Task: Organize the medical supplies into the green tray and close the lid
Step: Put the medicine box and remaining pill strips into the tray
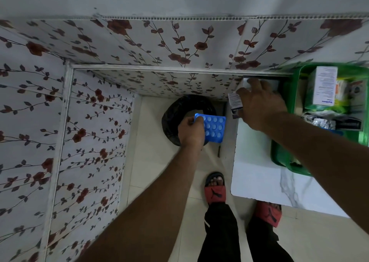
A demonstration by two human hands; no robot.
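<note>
My left hand (190,131) pinches a blue blister pack of white pills (214,128) and holds it over a black-lined bin on the floor. My right hand (261,104) reaches over the white table and grips a small white medicine box (235,103) by its side. The green tray (279,156) sits at the right on the table. Inside it lie a tall white box (325,86), yellow-green packets, a silver blister strip (323,123) and a dark packet (349,125). No lid is in view.
A black bin (179,112) stands on the tiled floor below my left hand. The white marble-pattern table (257,180) fills the right side. Floral-patterned walls close in on the left and back. My feet in red sandals (215,192) stand by the table's edge.
</note>
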